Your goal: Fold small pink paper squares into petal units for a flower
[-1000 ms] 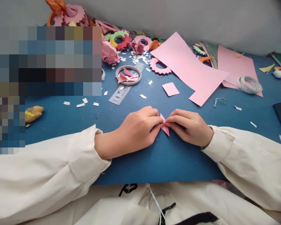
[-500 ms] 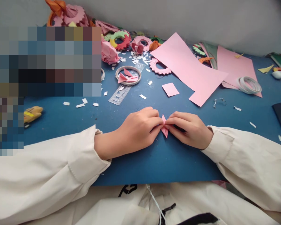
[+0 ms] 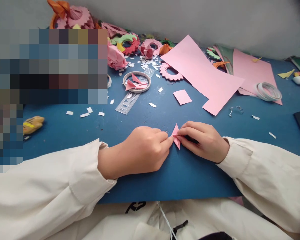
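Note:
A small piece of folded pink paper (image 3: 176, 129), pointed at top and bottom, is between my two hands just above the blue table. The thumb and fingers of my right hand (image 3: 203, 140) pinch it from the right side. My left hand (image 3: 150, 146) is closed, its fingers curled under, and its fingertips meet the paper's left edge near the middle. Fingers cover the centre of the fold. Beyond the hands lies a flat pink paper square (image 3: 182, 96).
A tape roll (image 3: 125, 87) ringing folded pink pieces sits on a clear ruler (image 3: 125, 106). Large pink sheets (image 3: 202, 76) and another tape roll (image 3: 269, 92) lie right. Paper rings (image 3: 170, 72) and white scraps are behind; a yellow-brown object (image 3: 34, 124) lies left.
My left hand has shifted down and slightly left, its fingers curling more tightly. My right hand stays on the pink paper, which shows more of its upper left side.

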Motion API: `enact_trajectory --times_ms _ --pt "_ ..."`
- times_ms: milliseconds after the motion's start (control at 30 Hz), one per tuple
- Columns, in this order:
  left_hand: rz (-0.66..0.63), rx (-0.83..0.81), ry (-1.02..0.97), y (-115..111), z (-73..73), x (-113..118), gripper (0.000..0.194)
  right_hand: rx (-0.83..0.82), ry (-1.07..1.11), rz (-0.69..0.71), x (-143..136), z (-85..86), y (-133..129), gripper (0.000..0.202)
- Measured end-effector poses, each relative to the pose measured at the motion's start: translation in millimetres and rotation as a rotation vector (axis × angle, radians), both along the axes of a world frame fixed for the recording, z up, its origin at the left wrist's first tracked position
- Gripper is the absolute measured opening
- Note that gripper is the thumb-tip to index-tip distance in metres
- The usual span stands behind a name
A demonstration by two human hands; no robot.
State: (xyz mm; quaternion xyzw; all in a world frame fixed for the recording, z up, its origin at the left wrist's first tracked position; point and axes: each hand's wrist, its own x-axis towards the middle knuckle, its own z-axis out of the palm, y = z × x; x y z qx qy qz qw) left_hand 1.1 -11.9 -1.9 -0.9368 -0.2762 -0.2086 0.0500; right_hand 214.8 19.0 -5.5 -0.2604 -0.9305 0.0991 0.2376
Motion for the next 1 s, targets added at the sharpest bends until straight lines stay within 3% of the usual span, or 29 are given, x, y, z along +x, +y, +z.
enact_trajectory --times_ms 367,600,767,1000 --pt "-0.194 -0.038 0.062 -2.5 2.4 1.3 0.030 -0.040 -0.007 0.009 -0.3 1.6 0.1 0.011" --pt "-0.141 -0.025 -0.067 -3.6 6.6 3.0 0.022 -0.015 -0.019 0.002 0.1 0.4 -0.3 0.011" --pt "-0.079 -0.087 0.000 0.3 -0.8 3.8 0.021 0.011 -0.024 -0.003 -0.7 0.1 -0.7 0.012" --pt "-0.215 -0.060 0.044 0.8 4.9 1.1 0.028 -0.012 -0.033 0.000 0.1 -0.4 -0.2 0.012"
